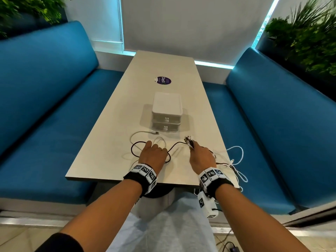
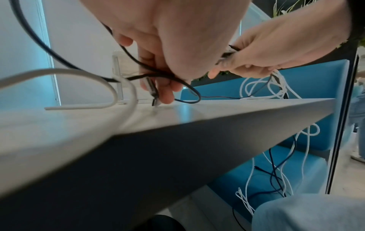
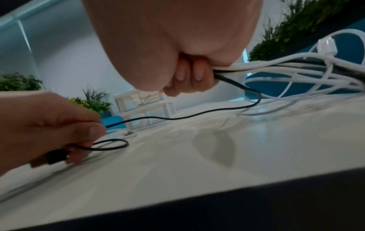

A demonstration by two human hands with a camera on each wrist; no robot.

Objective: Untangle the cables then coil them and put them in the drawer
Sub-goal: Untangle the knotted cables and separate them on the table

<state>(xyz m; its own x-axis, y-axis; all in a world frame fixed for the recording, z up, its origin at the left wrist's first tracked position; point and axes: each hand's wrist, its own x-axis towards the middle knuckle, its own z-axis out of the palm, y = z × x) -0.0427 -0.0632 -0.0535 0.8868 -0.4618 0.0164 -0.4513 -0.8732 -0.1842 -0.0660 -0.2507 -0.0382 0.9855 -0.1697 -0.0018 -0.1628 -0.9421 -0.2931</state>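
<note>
Both hands (image 1: 153, 153) around tangled cables (image 1: 234, 160)

Two hands (image 1: 152, 153), one drawer unit (image 1: 166, 113), two benches (image 1: 45, 88)

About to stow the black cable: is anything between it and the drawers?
Both drawers are shut. The black cable also runs into the mixed bundle gripped by the right hand; the left hand pinches its plug.

Blue benches (image 1: 45, 84), beige table (image 1: 163, 64), plants (image 1: 305, 37)
</note>
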